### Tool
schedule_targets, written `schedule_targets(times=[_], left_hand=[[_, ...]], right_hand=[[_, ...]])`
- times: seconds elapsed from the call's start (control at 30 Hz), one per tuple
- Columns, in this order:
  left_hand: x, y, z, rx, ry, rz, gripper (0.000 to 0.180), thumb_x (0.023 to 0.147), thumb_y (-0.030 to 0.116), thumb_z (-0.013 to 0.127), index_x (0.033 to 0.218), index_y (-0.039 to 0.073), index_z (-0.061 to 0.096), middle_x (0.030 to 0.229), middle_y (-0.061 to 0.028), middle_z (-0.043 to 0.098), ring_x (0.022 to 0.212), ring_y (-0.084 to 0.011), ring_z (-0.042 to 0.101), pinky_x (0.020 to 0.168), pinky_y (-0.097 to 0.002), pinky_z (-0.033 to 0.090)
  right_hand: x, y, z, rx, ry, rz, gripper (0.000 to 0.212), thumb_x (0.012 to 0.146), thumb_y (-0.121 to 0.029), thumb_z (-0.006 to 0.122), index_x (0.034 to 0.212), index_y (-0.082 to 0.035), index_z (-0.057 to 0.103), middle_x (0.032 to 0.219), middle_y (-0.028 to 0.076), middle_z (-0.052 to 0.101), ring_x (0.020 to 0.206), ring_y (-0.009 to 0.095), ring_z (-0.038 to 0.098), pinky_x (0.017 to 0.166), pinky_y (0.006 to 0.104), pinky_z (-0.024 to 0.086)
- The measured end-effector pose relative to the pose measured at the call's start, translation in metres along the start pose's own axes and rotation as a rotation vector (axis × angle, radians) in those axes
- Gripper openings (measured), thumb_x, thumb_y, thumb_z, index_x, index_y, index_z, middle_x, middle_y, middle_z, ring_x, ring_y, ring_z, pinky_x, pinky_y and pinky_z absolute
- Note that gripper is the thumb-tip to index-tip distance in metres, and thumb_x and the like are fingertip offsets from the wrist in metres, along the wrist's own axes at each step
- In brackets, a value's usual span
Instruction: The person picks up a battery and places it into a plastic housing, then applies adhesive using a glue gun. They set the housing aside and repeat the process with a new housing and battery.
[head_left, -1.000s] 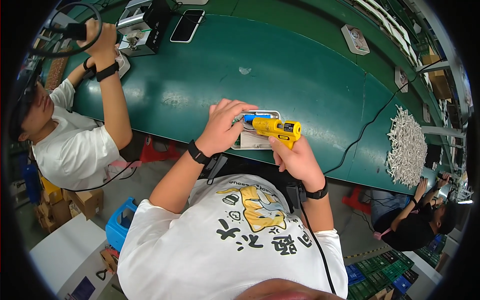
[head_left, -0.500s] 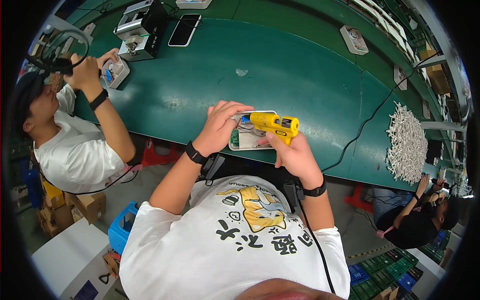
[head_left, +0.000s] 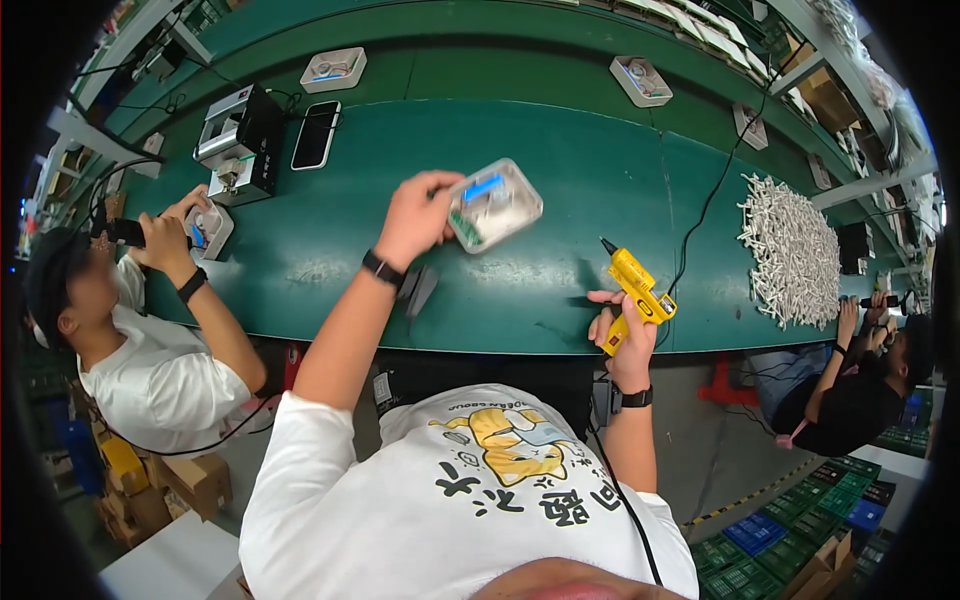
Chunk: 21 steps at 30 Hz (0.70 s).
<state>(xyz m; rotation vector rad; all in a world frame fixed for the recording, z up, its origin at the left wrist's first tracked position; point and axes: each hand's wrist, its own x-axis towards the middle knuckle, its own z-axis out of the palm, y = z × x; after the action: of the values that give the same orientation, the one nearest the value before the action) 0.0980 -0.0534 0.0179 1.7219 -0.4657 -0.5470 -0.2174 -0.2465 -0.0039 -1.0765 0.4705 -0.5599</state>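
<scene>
My left hand (head_left: 413,220) grips the left side of a white plastic housing (head_left: 520,190), holding it over the green table (head_left: 560,145). Inside the housing are a blue part (head_left: 483,188), a green circuit board (head_left: 466,229) and some wiring, slightly blurred. Well to the right, my right hand (head_left: 632,345) is closed round the handle of a yellow glue gun (head_left: 632,275). Its dark nozzle points up and to the left, away from the housing. A black cable runs from the gun's side toward the back right.
A heap of small white parts (head_left: 790,250) lies at the right. A phone (head_left: 316,135) and a black-and-silver machine (head_left: 240,145) stand back left. Similar housings (head_left: 641,81) sit on the green strip behind. Co-workers (head_left: 150,330) sit on both sides.
My left hand has carried the housing forward, away from my body. The glue gun has left the housing and moved right and nearer the table edge, its nozzle now turned up-left.
</scene>
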Motion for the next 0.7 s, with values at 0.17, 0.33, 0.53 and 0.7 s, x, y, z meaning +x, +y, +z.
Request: schedule_targets(times=[0.17,0.33,0.53,0.7], left_hand=[[0.082,-0.017,0.021,0.076,0.164,0.206,0.04,0.099,-0.001,0.049,0.134,0.001,0.067,0.114,-0.0145,0.072,0.086,-0.0192,0.074,0.069,-0.0322,0.059],[0.116,-0.016,0.001,0.208,0.161,0.43,0.046,0.096,-0.003,0.048,0.14,0.001,0.062,0.145,-0.0207,0.057,0.122,-0.0299,0.067,0.099,-0.0394,0.056],[0.188,-0.032,-0.075,0.617,0.367,0.383,0.048,0.09,0.007,0.062,0.138,0.002,0.06,0.15,-0.0226,0.054,0.131,-0.0422,0.06,0.111,-0.0499,0.05],[0.233,-0.05,-0.133,0.977,0.509,0.233,0.058,0.088,0.016,0.067,0.142,0.002,0.054,0.143,-0.0222,0.059,0.131,-0.0438,0.058,0.113,-0.0539,0.048]], right_hand=[[0.005,0.005,-0.001,-0.023,-0.04,-0.024,0.021,0.113,-0.022,0.049,0.112,-0.002,0.056,0.116,0.031,0.071,0.051,0.018,0.053,0.057,0.0361,0.053],[0.006,0.008,-0.002,-0.037,-0.036,-0.019,0.021,0.113,-0.022,0.049,0.112,-0.002,0.056,0.116,0.031,0.071,0.051,0.018,0.053,0.057,0.0361,0.053],[0.008,0.007,0.001,-0.036,-0.039,-0.012,0.021,0.113,-0.021,0.049,0.112,-0.001,0.055,0.115,0.031,0.071,0.051,0.018,0.054,0.057,0.0363,0.053],[0.008,0.009,-0.001,-0.023,-0.044,-0.013,0.02,0.113,-0.021,0.05,0.112,-0.001,0.055,0.115,0.031,0.071,0.051,0.018,0.054,0.056,0.0363,0.054]])
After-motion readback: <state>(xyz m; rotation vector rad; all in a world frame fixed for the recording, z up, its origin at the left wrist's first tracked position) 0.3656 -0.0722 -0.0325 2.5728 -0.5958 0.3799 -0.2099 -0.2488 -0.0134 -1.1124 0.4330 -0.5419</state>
